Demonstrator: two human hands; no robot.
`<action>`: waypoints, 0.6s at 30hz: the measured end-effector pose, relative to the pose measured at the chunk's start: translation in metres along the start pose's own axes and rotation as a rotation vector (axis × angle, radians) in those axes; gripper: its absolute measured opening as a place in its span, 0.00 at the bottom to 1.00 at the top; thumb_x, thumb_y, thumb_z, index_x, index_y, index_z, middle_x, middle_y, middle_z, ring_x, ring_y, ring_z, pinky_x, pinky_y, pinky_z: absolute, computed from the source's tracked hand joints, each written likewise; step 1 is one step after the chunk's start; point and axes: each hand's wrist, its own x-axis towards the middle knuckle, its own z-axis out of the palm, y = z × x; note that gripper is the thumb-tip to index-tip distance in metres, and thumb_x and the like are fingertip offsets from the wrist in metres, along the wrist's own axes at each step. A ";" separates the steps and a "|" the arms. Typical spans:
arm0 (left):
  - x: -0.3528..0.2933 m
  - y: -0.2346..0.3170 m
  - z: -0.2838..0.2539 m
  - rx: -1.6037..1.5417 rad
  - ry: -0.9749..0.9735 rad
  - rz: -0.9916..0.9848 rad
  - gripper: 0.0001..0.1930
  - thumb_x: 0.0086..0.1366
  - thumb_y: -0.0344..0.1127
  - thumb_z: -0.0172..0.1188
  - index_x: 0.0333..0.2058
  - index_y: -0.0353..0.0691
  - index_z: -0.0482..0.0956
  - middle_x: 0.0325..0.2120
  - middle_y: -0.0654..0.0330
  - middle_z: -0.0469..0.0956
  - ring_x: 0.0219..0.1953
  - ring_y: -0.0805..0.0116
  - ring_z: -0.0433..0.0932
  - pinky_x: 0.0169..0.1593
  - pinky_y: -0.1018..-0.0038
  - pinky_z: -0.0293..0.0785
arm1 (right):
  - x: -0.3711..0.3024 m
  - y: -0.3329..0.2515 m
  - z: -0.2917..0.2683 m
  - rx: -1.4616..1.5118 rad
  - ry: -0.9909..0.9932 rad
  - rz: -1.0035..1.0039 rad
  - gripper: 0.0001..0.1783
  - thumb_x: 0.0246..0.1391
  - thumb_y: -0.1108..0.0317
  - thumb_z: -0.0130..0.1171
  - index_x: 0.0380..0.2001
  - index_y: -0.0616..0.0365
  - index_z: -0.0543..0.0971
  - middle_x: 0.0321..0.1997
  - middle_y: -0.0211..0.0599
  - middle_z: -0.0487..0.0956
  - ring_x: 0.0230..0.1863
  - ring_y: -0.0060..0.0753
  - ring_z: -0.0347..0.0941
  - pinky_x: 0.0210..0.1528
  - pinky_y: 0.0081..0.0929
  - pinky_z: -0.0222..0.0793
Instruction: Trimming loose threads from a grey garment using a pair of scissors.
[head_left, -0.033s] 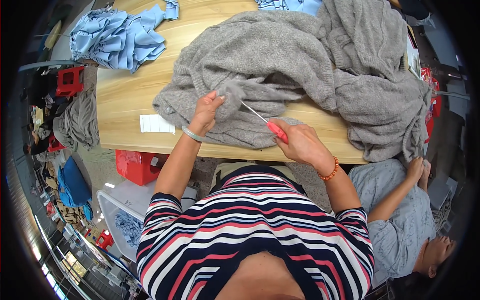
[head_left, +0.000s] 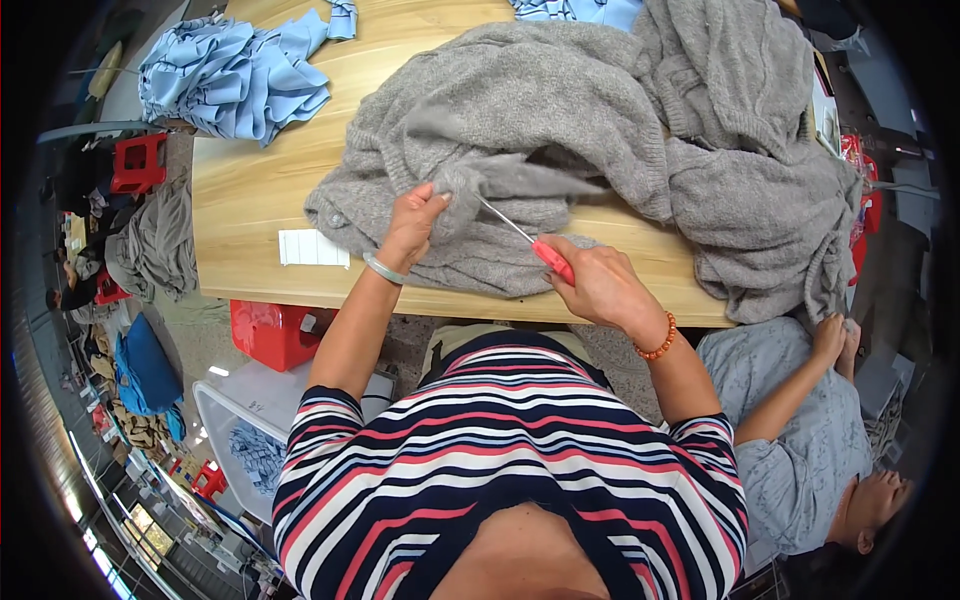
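Note:
A grey knitted garment [head_left: 520, 90] lies bunched on the wooden table in front of me. My left hand [head_left: 414, 218] is closed, pinching a gathered bit of its fabric between thumb and fingers. In my right hand [head_left: 605, 285] is a slim tool [head_left: 549, 256] with a pinkish-red handle and a thin, straight metal shaft, much like a screwdriver. Its shaft points up and left, and its tip meets the fabric beside my left fingers, where the end is hidden. Loose folds around that spot are blurred by motion.
White paper labels [head_left: 313, 248] lie left of the garment. Blue ruffled fabric [head_left: 235, 80] sits at the far left, and more grey knitwear [head_left: 765, 210] on the right, near a seated co-worker [head_left: 800, 430]. A red stool [head_left: 270, 333] and a white bin [head_left: 215, 400] stand below.
The loose grey folds by my left fingers have shifted, with one flap flicked up and left. Both hands and the tool stay almost in place.

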 end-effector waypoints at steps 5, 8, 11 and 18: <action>-0.005 -0.003 0.009 0.154 -0.006 0.111 0.07 0.62 0.23 0.55 0.38 0.32 0.79 0.33 0.65 0.80 0.32 0.81 0.73 0.38 0.84 0.69 | 0.000 0.000 0.002 0.017 -0.005 -0.041 0.25 0.51 0.63 0.57 0.54 0.50 0.71 0.24 0.53 0.78 0.29 0.57 0.75 0.35 0.48 0.69; -0.005 -0.010 0.004 0.110 -0.011 0.129 0.09 0.61 0.22 0.55 0.41 0.31 0.79 0.34 0.65 0.80 0.33 0.82 0.74 0.37 0.85 0.68 | -0.003 0.002 0.004 0.008 -0.023 -0.048 0.25 0.51 0.63 0.57 0.54 0.50 0.71 0.24 0.53 0.78 0.29 0.57 0.75 0.35 0.49 0.69; -0.010 -0.001 0.014 0.154 0.011 0.130 0.11 0.62 0.22 0.55 0.43 0.30 0.78 0.34 0.64 0.80 0.35 0.81 0.75 0.38 0.85 0.69 | -0.007 0.003 0.008 0.021 -0.059 -0.074 0.25 0.51 0.63 0.57 0.54 0.50 0.71 0.24 0.52 0.78 0.29 0.57 0.75 0.35 0.49 0.69; -0.008 -0.009 -0.001 -0.023 -0.010 -0.120 0.15 0.65 0.25 0.53 0.50 0.31 0.73 0.40 0.58 0.80 0.41 0.74 0.78 0.45 0.79 0.74 | -0.019 0.000 0.007 0.073 -0.196 -0.126 0.25 0.52 0.60 0.57 0.53 0.54 0.71 0.28 0.54 0.79 0.33 0.56 0.77 0.36 0.47 0.71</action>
